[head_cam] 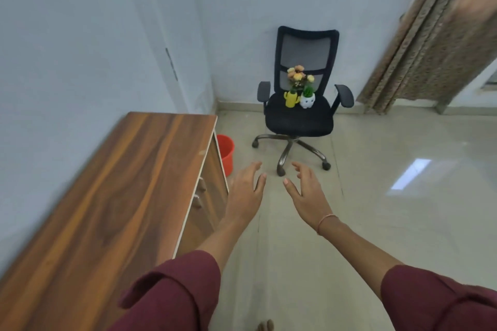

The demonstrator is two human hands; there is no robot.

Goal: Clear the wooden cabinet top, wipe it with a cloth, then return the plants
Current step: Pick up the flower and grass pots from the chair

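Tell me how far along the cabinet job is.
Cleared: the cabinet top is bare, and the plants sit on the chair. No cloth is visible, so wiping can't be confirmed. In hand: nothing; the left hand and right hand reach out empty. Left: returning the plants.

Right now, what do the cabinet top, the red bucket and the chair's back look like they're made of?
The cabinet top looks like wood or a wood-look laminate: streaky brown grain, a smooth low sheen and a pale edge strip. The red bucket seems to be plastic, with one even, bright colour and thin walls. The office chair back looks like dark mesh in a black frame, since the wall shows faintly through it.
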